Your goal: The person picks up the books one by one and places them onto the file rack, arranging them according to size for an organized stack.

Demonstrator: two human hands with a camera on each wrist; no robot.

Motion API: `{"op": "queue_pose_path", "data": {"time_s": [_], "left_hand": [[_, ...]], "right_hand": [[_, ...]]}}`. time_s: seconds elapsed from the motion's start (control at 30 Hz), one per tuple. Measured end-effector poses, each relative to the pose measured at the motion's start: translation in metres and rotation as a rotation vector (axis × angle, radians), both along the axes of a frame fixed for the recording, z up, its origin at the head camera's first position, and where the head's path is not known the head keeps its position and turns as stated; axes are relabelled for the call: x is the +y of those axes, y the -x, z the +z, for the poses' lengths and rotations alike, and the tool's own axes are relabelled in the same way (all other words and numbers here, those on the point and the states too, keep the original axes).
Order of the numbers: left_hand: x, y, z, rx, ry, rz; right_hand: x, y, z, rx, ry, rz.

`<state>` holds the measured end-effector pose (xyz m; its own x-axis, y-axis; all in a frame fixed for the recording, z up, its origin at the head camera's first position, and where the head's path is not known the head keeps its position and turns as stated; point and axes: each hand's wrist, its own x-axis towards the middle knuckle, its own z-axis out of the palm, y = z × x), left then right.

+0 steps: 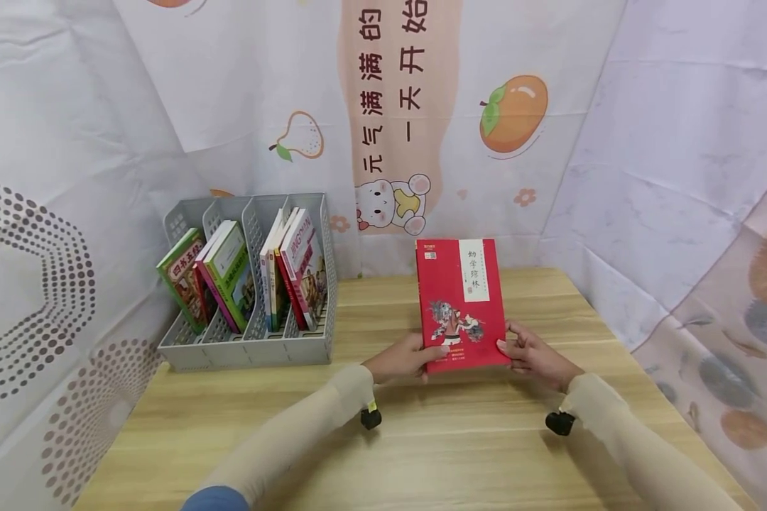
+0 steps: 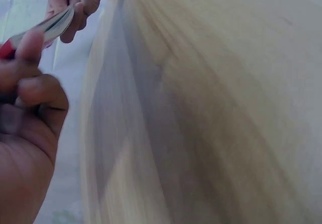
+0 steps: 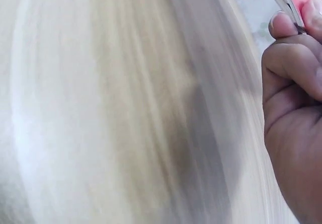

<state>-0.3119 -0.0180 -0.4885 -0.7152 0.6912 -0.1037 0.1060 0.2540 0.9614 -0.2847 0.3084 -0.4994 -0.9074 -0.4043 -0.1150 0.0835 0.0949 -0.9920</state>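
Note:
A red book (image 1: 441, 312) with a white title strip and drawn figures on its cover is held up, tilted, over the table's far part. At its lower left edge my left hand (image 1: 404, 356) grips it, thumb lying on the cover. My right hand (image 1: 538, 355) pinches the lower right edge, thumb in front and fingers behind. In the left wrist view the book's page edge (image 2: 59, 25) shows between both hands. The right wrist view has the right hand (image 3: 294, 78) with curled fingers at a corner of the pages.
A grey slotted file rack (image 1: 249, 351) stands at the table's back left. Several books (image 1: 303, 266) lean in its compartments. The wooden table (image 1: 434, 454) meets a printed cloth backdrop (image 1: 511, 191) behind and at the sides. A small black wrist camera (image 1: 371, 417) hangs under the left wrist.

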Motion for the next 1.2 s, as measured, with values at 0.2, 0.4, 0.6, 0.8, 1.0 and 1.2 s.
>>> {"op": "queue_pose_path", "data": {"time_s": [0.2,0.4,0.6,0.8,1.0,1.2], "left_hand": [[-0.006,-0.006,-0.001,0.117,0.049,0.044],[-0.013,-0.005,-0.003,0.326,0.11,0.083],[-0.025,-0.005,-0.007,0.441,0.152,0.112],[-0.033,-0.006,-0.008,0.483,0.174,0.188],[-0.046,-0.008,-0.003,0.566,0.181,0.25],[-0.059,-0.004,0.005,0.653,0.165,0.301]], "right_hand": [[0.001,0.0,-0.011,-0.005,-0.015,0.008],[0.006,0.001,-0.012,-0.022,-0.035,-0.048],[0.002,0.001,-0.01,-0.036,-0.088,-0.044],[-0.006,0.003,-0.012,-0.02,-0.139,-0.027],[-0.014,0.006,-0.01,0.006,-0.168,0.002],[-0.027,0.01,-0.003,0.022,-0.212,0.033]]}}
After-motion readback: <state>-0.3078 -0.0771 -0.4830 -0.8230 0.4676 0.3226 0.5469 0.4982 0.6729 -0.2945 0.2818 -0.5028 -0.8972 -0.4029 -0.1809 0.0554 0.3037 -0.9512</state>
